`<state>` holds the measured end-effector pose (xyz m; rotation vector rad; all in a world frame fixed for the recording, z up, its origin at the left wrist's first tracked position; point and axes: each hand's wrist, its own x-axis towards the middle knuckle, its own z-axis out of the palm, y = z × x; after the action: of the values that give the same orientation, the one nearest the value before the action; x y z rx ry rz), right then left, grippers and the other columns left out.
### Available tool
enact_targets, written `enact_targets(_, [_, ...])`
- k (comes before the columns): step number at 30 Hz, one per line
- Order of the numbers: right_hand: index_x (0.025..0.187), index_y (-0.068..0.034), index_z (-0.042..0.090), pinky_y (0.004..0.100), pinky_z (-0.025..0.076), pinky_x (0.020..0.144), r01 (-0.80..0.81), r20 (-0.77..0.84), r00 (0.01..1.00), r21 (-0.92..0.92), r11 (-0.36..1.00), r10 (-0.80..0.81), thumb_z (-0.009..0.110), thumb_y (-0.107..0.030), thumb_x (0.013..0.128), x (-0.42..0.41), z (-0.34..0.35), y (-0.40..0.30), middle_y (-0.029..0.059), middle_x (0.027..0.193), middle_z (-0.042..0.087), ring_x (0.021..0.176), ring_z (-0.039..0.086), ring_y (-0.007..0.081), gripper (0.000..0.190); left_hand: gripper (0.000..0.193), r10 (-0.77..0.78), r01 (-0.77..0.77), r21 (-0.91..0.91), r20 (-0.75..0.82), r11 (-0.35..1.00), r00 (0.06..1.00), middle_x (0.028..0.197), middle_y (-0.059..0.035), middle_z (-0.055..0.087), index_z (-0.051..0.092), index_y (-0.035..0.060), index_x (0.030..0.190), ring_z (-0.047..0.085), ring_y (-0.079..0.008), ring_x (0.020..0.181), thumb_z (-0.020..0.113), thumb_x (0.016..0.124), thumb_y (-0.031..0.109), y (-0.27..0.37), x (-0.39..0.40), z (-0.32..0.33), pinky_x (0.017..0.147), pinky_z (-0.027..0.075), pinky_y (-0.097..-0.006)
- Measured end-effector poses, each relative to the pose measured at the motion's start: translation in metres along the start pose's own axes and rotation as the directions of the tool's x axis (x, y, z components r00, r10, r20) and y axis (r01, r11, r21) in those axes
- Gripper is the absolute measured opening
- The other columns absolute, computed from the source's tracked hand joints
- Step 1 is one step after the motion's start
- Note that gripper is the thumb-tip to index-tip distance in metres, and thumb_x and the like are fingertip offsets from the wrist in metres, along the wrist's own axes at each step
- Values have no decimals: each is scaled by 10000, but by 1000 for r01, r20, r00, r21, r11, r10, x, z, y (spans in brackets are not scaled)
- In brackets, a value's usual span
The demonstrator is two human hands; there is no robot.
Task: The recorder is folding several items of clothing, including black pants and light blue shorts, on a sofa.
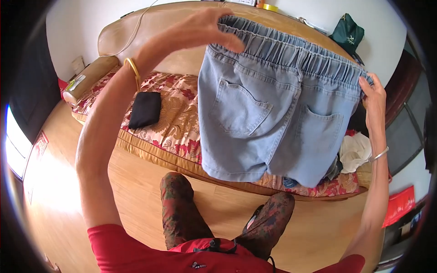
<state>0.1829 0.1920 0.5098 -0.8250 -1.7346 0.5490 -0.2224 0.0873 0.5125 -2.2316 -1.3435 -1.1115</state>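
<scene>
A pair of light-blue denim shorts (252, 102) hangs before me, its elastic waistband up and its two patch pockets facing me. At the waistband's left end is my left hand (218, 30), thumb and fingers apart around the edge; whether it grips the cloth is unclear. My right hand (372, 88) pinches the waistband's right end between thumb and fingers. Beyond the shorts, a folded black cloth (145, 110) lies on the patterned seat cushion (177, 102) of a sofa.
The tan sofa backrest (164, 65) curves behind the cushion. White cloth (355, 152) and dark garments (333, 170) lie at the sofa's right end. A green bag (347, 36) is at the upper right, a red packet (398, 206) at the lower right. Wooden floor (136, 191) lies below.
</scene>
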Motion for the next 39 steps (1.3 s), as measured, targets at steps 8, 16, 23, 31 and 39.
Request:
enact_targets(8, [1055,12,574,303,474,798,285,-195,877,-526,802,-439,560,-60,921,-13,17,22,105,982,652,899,623,193,153,225,-128,127,-17,-89,992,988,763,-87,644,639,9,969,585,-122,751,681,816,170,-2,-9,17,709,468,-320])
enact_targets(16, [1045,-17,601,235,415,773,330,-247,878,-305,893,-409,577,-67,906,-2,14,27,22,873,596,825,524,108,149,231,-162,161,-9,-74,987,984,823,-173,638,570,20,993,606,-339,787,660,797,103,-12,-9,36,726,448,-402])
enact_targets(23, [1089,-14,607,223,386,816,140,-273,953,17,990,-130,551,-79,937,2,10,49,3,944,578,863,495,90,175,185,157,-81,266,-279,961,947,857,-113,659,603,28,991,621,-269,816,650,815,59,-29,-7,49,782,460,-331])
enact_targets(31, [1085,9,608,283,406,896,235,-542,811,-45,971,-222,522,-150,971,-4,41,8,66,1025,619,945,539,129,214,212,-573,235,-852,-91,469,814,885,-57,683,640,-15,1052,600,-126,790,583,882,99,18,0,43,761,477,-256])
enact_targets(39, [844,6,593,292,434,726,326,-807,589,291,900,48,377,-367,1023,-66,41,-33,54,770,556,722,520,166,467,110,107,-101,78,-941,992,321,886,-125,567,582,10,890,536,-256,781,584,876,119,89,-83,51,720,444,-357])
